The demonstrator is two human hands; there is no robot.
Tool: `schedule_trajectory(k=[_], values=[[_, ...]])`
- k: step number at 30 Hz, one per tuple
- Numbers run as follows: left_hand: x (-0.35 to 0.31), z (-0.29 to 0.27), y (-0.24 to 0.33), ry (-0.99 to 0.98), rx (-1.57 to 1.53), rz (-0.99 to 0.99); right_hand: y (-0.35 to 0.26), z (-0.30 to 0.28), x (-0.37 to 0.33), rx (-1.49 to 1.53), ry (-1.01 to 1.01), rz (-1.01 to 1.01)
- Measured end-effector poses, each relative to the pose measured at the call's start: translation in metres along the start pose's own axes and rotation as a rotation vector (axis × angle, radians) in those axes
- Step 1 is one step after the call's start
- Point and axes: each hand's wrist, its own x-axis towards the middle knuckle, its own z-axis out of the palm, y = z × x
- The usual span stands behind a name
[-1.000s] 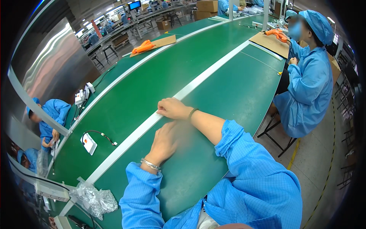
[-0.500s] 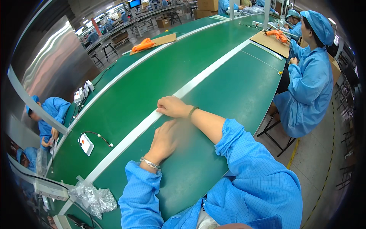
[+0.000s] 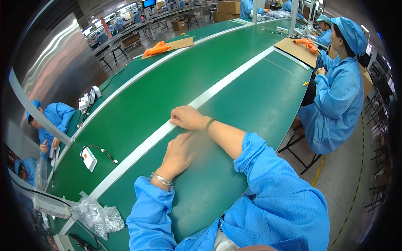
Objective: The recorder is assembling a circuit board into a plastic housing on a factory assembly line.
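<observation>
My right hand [image 3: 188, 118] rests on the white rail [image 3: 202, 98] that runs across the green bench, its fingers curled in and no object showing in them. Just nearer to me, my left hand [image 3: 178, 152] lies on the green tabletop [image 3: 217, 184], back up, with its fingers stretched toward my right wrist. The fingertips there are partly blurred. Neither hand visibly holds anything. Beyond the rail, to the left of my hands, a white box-shaped device [image 3: 89, 160] with a short dark cable lies on the green belt [image 3: 138, 113].
At the lower left lies a crumpled clear plastic bag [image 3: 102, 217] beside a white power strip [image 3: 52, 208]. White devices [image 3: 86, 101] with cables stand beyond the belt. Orange items lie on cardboard sheets [image 3: 178, 43]. A co-worker in blue [image 3: 339, 92] sits at right; another [image 3: 56, 121] works at left.
My hands keep their pose while the view shifts slightly. The white device has slid a little leftward along the belt. The left co-worker's hands have moved; the orange item at right has shifted.
</observation>
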Motion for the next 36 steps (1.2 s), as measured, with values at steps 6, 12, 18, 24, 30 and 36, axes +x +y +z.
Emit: schedule_trajectory(k=[6, 12, 18, 24, 30, 36], values=[[-0.002, 0.000, -0.001, 0.027, 0.009, 0.011, 0.002, 0.004, 0.001, -0.025, 0.007, -0.011], [-0.002, -0.001, 0.001, 0.031, 0.016, 0.013, 0.001, 0.003, 0.001, -0.010, 0.016, -0.009], [-0.002, -0.001, 0.001, 0.022, 0.014, 0.010, 0.003, 0.005, 0.001, 0.029, 0.052, -0.049], [-0.002, 0.000, 0.004, 0.017, 0.018, 0.012, 0.003, 0.003, -0.001, 0.014, 0.011, 0.001], [-0.001, -0.001, 0.002, 0.010, 0.014, 0.013, 0.001, 0.001, 0.000, -0.001, 0.009, 0.010], [0.001, -0.010, 0.007, -0.037, 0.025, -0.068, -0.001, 0.007, 0.005, 0.048, 0.040, -0.048]])
